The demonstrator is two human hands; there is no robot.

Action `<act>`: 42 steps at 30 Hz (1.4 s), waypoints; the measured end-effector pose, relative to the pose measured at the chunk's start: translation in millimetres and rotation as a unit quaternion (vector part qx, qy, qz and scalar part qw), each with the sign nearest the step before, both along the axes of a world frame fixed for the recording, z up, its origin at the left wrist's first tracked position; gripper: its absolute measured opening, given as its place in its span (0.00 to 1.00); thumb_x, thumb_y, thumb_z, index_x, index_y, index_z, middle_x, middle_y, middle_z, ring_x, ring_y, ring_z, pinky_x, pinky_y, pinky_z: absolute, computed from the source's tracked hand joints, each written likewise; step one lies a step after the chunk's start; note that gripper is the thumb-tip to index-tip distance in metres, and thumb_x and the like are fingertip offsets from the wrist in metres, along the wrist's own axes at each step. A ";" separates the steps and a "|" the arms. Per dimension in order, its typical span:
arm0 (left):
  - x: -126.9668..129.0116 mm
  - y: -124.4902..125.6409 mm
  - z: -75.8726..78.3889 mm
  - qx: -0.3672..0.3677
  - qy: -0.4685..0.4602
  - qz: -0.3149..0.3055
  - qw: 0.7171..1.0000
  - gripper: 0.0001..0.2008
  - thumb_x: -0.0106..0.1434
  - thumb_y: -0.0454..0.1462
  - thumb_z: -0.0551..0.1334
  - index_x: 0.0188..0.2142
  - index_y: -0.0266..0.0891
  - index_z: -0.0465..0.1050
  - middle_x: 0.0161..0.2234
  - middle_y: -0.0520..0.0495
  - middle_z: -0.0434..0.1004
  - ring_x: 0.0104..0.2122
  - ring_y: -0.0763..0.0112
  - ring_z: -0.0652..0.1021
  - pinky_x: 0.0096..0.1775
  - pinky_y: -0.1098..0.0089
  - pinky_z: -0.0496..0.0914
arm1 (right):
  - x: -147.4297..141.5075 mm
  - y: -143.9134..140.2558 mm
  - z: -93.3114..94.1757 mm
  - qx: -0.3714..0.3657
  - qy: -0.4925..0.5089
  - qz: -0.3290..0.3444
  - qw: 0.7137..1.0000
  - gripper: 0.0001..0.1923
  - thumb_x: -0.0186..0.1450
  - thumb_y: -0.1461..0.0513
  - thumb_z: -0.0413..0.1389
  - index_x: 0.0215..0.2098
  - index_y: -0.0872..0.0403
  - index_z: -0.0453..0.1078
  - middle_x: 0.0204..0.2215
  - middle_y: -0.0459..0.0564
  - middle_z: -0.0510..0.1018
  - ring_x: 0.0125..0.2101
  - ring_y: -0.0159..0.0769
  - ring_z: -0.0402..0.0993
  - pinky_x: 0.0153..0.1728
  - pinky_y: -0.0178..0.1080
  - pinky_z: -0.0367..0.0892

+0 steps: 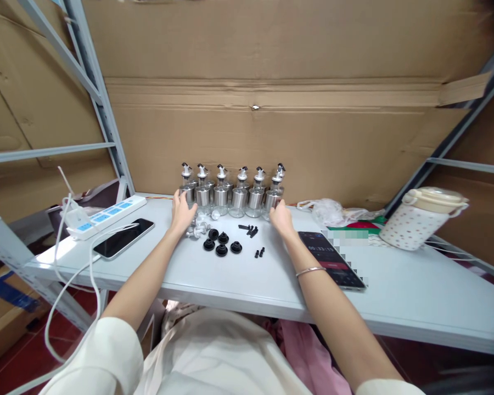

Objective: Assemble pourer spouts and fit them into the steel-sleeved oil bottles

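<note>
Cupped ends of bottle row (221, 196) with half-curled left hand (183, 214) and right hand (281, 217), grip firmness unclear; risked toppling it, through uneven squeezing, toward black caps (222, 250) in front.

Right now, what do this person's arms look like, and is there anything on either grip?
The left sleeve is plain cream and loose, with a wide opening; the right sleeve, matching, barely shows at the picture's bottom edge. A thin, shiny bangle circles the right forearm. The left grip and right grip are human hands without gloves. No cables or markings show on the arms.
</note>
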State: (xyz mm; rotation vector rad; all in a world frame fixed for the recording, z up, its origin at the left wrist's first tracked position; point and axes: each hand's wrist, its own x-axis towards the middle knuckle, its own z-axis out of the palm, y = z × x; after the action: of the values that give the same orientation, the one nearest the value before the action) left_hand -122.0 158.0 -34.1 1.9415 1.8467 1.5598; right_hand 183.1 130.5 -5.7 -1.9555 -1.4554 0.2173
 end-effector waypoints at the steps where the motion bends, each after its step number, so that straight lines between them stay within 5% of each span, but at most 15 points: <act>1: 0.4 -3.5 4.2 0.036 0.027 -0.001 0.999 0.24 0.57 0.37 0.59 0.54 0.36 0.63 0.59 0.35 0.56 0.61 0.51 0.61 0.60 0.54 0.57 | -0.2 -1.1 0.5 -0.001 0.002 -0.004 1.000 0.27 0.65 0.66 0.45 0.60 0.72 0.51 0.45 0.74 0.74 0.48 0.55 0.72 0.47 0.49 0.64; 5: 6.3 -14.7 16.0 0.022 0.130 -0.063 0.989 0.11 0.61 0.36 0.56 0.43 0.38 0.71 0.42 0.42 0.70 0.47 0.58 0.70 0.53 0.56 0.64 | -1.1 -5.7 4.1 0.042 0.021 -0.035 0.998 0.33 0.63 0.63 0.49 0.62 0.70 0.45 0.52 0.74 0.69 0.51 0.56 0.70 0.48 0.50 0.64; 9: 22.1 -23.3 16.7 -0.072 0.235 -0.146 0.958 0.12 0.65 0.41 0.54 0.38 0.42 0.76 0.46 0.45 0.73 0.51 0.58 0.67 0.54 0.52 0.59 | -3.9 -6.8 7.9 0.091 0.028 -0.027 0.995 0.32 0.61 0.62 0.50 0.61 0.66 0.48 0.52 0.72 0.69 0.50 0.55 0.70 0.48 0.50 0.64; 15: 34.9 -29.6 12.5 -0.138 0.291 -0.152 0.935 0.15 0.68 0.42 0.50 0.43 0.44 0.75 0.50 0.44 0.75 0.54 0.56 0.66 0.58 0.41 0.47 | -8.7 0.6 5.4 0.164 0.048 0.121 0.978 0.29 0.60 0.63 0.48 0.59 0.63 0.52 0.33 0.55 0.77 0.36 0.43 0.74 0.44 0.43 0.66; 21: 35.3 -26.5 7.8 -0.165 0.316 -0.162 0.920 0.13 0.66 0.39 0.53 0.45 0.43 0.75 0.51 0.42 0.75 0.55 0.54 0.67 0.56 0.37 0.48 | -12.8 5.9 -1.1 0.212 0.046 0.219 0.951 0.27 0.60 0.62 0.48 0.57 0.59 0.56 0.31 0.50 0.74 0.29 0.37 0.70 0.38 0.41 0.66; 26: 34.9 -26.1 10.7 -0.077 0.274 -0.173 0.943 0.10 0.62 0.39 0.61 0.43 0.44 0.76 0.47 0.44 0.77 0.51 0.57 0.70 0.55 0.44 0.52 | -15.6 3.7 -0.4 0.223 0.039 0.242 0.944 0.23 0.60 0.62 0.49 0.53 0.57 0.61 0.29 0.48 0.73 0.28 0.36 0.69 0.36 0.39 0.65; 30: 38.2 -31.9 17.3 0.031 0.254 -0.199 0.946 0.11 0.60 0.38 0.64 0.43 0.43 0.76 0.44 0.45 0.79 0.47 0.60 0.73 0.53 0.51 0.56 | -22.3 -2.4 0.8 0.195 0.013 0.282 0.939 0.12 0.60 0.61 0.50 0.40 0.55 0.70 0.28 0.49 0.75 0.29 0.36 0.70 0.35 0.38 0.64; 36: 52.3 -40.1 15.5 0.138 0.199 -0.271 0.932 0.05 0.63 0.37 0.62 0.35 0.40 0.77 0.38 0.46 0.81 0.40 0.65 0.77 0.45 0.62 0.67 | -34.4 -8.6 1.9 0.097 0.085 0.343 0.931 0.14 0.62 0.56 0.50 0.29 0.56 0.72 0.23 0.48 0.76 0.27 0.34 0.71 0.35 0.37 0.65; 42: 63.0 -46.7 9.9 0.186 0.149 -0.334 0.912 0.07 0.65 0.37 0.58 0.33 0.39 0.74 0.36 0.46 0.79 0.36 0.69 0.79 0.41 0.69 0.71 | -38.9 -7.1 1.3 0.005 0.202 0.387 0.900 0.09 0.59 0.64 0.52 0.32 0.58 0.74 0.25 0.48 0.77 0.25 0.30 0.71 0.32 0.35 0.66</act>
State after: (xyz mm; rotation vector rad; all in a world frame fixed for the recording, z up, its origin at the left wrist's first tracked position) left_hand -59.0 111.3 -24.1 2.6981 0.7728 1.4913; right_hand 144.3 123.4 -4.4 -1.1211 -1.8436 0.9039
